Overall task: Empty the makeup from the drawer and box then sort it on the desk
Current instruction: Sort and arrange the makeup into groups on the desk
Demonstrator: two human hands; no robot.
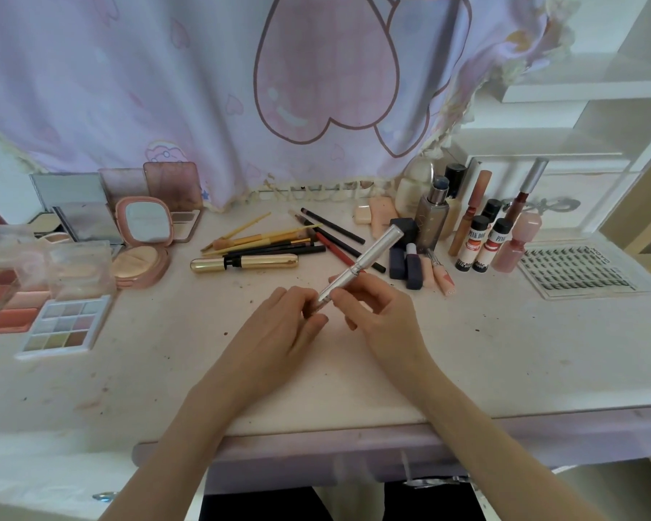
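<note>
Silver tube (361,262) sits pinched at its lower end between the left hand (279,329) and right hand (373,314) above the desk (466,351), likely being checked before joining the pencils (279,242).

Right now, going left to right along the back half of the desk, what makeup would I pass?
Blush palette → eyeshadow palette → pink mirror compact → gold tube → silver tube held in both hands → two white Pink-labelled bottles → false-lash tray.
</note>
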